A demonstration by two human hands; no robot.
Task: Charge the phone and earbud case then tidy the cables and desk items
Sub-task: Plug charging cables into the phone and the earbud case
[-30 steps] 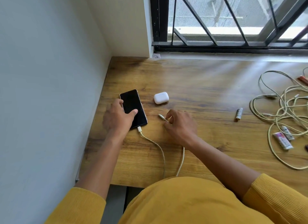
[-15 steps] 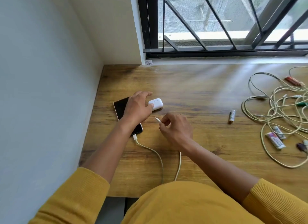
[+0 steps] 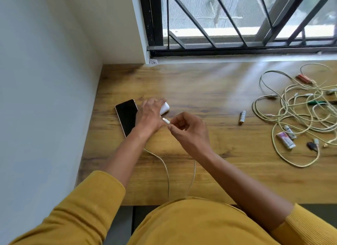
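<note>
From the head view, the only one we have, we see the left hand [image 3: 149, 115] curled over the white earbud case [image 3: 165, 108], holding it at the desk [image 3: 209, 91]; only the case's far end shows past the fingers, so we cannot tell whether it is lifted or resting. The right hand [image 3: 187, 130] sits just beside that grip and pinches the plug [image 3: 165, 120] of a white cable [image 3: 192, 177] narrowly between thumb and fingertips, the plug's tip pointing toward the case and nearly touching the left wrist. That cable trails back from the pinch to the desk's near edge.

On the far side of the left hand from the pinch lies the phone [image 3: 126, 116], screen up and dark. A second cable [image 3: 164, 164] runs from under the left forearm toward the near edge. We judge it to be the phone's lead, though the arm hides the joint.

So the step in hand looks like charging the case. Next, we think, the left hand must turn the case so its port faces the plug, which then needs a straight, light push.

Well away from both grips lie a battery [image 3: 242, 117] and a tangle of cables [image 3: 299, 115] with small items, untouched; the tidying is still to do.
</note>
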